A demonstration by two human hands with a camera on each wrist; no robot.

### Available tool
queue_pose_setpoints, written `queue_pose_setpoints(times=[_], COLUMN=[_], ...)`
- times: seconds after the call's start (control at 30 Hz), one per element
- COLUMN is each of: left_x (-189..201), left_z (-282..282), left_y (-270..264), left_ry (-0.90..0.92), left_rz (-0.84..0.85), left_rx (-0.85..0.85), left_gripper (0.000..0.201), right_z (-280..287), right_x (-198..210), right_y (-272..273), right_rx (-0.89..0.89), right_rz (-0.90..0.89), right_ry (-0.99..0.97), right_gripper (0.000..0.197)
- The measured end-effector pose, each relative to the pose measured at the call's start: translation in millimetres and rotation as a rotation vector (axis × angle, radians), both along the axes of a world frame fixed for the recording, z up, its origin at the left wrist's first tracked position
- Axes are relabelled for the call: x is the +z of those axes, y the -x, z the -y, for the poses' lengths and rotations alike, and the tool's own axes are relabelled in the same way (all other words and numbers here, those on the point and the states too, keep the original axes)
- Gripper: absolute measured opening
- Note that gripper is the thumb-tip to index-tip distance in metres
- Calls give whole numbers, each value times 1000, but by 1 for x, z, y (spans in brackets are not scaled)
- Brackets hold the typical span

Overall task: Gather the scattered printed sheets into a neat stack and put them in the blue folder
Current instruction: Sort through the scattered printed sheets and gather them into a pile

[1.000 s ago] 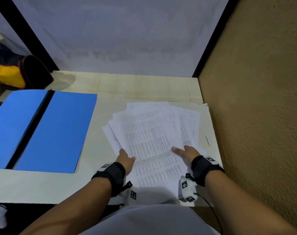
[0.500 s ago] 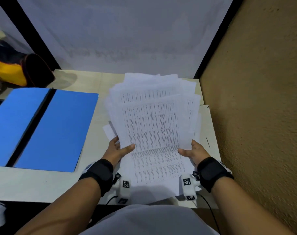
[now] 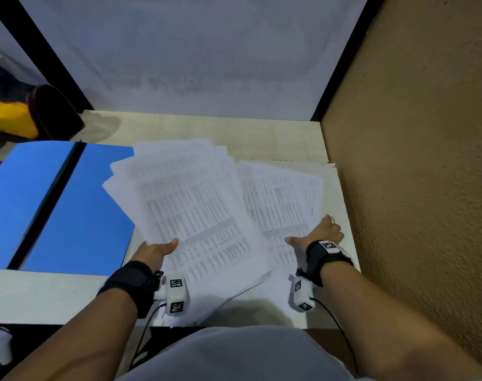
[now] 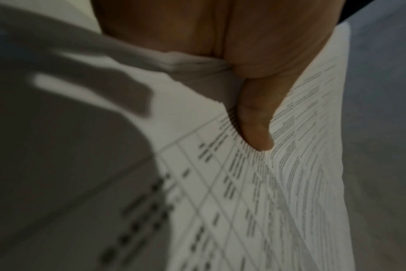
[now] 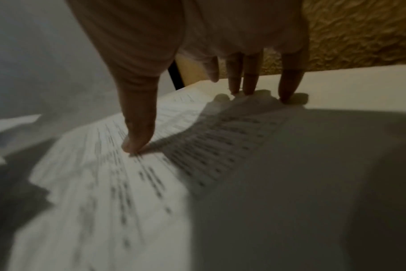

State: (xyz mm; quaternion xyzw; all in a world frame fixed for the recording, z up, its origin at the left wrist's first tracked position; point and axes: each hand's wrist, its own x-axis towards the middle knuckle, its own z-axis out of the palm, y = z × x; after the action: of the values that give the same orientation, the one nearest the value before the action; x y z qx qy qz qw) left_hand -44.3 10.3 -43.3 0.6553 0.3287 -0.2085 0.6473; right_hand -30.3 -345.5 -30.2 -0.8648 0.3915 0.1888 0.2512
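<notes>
The left hand (image 3: 154, 250) pinches a fanned bunch of white printed paper sheets (image 3: 190, 215) with its thumb on top, the right hand (image 3: 321, 235) presses straight fingers (image 5: 250, 77) on more sheets lying on the pale table (image 3: 41, 295), beside the open blue folder (image 3: 77, 210) and a rough brown wall (image 3: 416, 160).

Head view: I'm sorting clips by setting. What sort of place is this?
Probably an office desk set in a corner: a pale desk with printed sheets, an open blue folder, a white partition behind and a textured tan wall beside it.
</notes>
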Motion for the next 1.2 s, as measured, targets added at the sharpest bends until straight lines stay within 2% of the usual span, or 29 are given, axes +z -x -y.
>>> queue_pose_setpoints(times=[0.07, 0.17, 0.3, 0.37, 0.47, 0.57, 0.63, 0.77, 0.93, 1.07, 1.2], left_x=[-1, -5, -7, -9, -8, -2, 3, 11, 18, 16, 20], left_z=[-4, -5, -2, 2, 10, 24, 37, 54, 60, 59, 60], left_y=[3, 9, 10, 9, 4, -1, -4, -8, -10, -10, -8], left_ry=[-25, -81, -167, -218, -263, -283, -259, -272, -245, -215, -229], left_rz=[-20, -47, -82, -104, -122, -116, -104, -102, -98, -107, -112], left_rx=[-2, -45, -117, -150, -150, -191, -216, -204, -184, -188, -166], left_gripper=[52, 55, 58, 59, 58, 53, 54, 55, 57, 54, 57], right_z=[-2, -1, 1, 1, 2, 9, 19, 35, 46, 43, 27], right_x=[-10, -15, -12, -15, -10, 11, 28, 63, 109, 145, 161], right_y=[0, -3, -1, 0, 6, 10, 8, -1, -13, -14, -13], right_rx=[-16, -120, 99, 164, 75, 39, 48, 34, -78, -110, -134], right_rz=[-10, 57, -44, 11, 197, 325, 366, 436, 716, 1042, 1261], right_ry=[-8, -131, 14, 18, -160, -213, -186, -45, 44, -66, -279], right_gripper=[128, 112, 90, 68, 26, 8, 9, 23, 25, 13, 11])
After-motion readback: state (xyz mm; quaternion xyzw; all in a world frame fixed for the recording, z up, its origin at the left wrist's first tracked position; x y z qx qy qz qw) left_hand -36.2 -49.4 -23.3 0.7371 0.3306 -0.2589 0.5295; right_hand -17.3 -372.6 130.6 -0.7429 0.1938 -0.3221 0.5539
